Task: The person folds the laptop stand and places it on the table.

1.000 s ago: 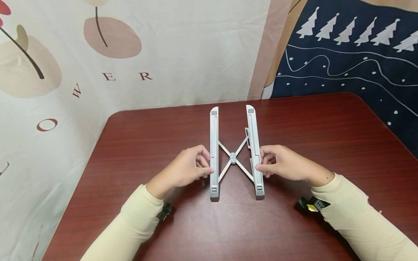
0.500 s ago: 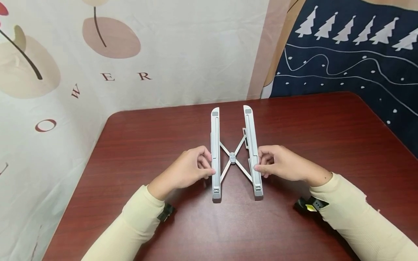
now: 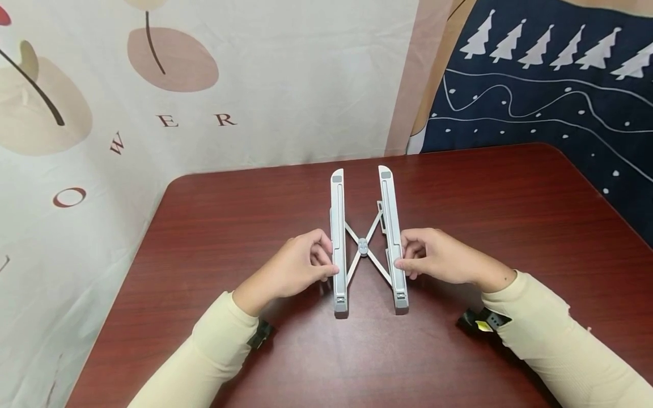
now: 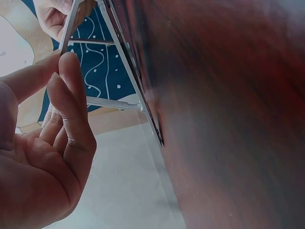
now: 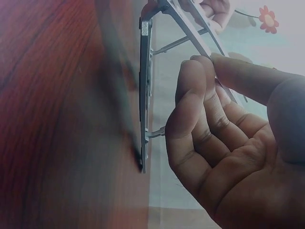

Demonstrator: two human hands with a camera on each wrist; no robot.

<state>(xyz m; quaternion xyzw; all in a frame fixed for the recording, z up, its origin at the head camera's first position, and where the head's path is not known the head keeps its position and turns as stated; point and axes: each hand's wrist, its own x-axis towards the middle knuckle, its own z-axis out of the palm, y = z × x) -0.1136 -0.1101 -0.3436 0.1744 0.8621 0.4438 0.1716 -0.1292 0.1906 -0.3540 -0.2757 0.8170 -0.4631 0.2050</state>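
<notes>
A silver folding laptop stand [image 3: 339, 226] stands on the table, its two long side arms joined by crossed struts with a grey pivot [image 3: 363, 247] in the middle. My left hand [image 3: 298, 263] pinches the left arm's upper bar between thumb and fingers, near its front half. On the other side my right hand [image 3: 441, 258] pinches the right upper bar in the same way. Both wrist views show the upper bars raised at an angle over the lower rails, with a thin support strut [image 4: 112, 102] between them. Grey pads sit at the far ends of the bars.
The reddish-brown wooden table [image 3: 245, 204] reaches back to a pale printed cloth [image 3: 306, 85] and, at right, a dark blue cloth [image 3: 541, 96] with white trees. A black wrist strap [image 3: 495, 320] shows beneath the right sleeve.
The stand's two side arms have drawn closer together and the crossed struts have narrowed. Both hands have shifted inward with the bars, keeping their pinch.
</notes>
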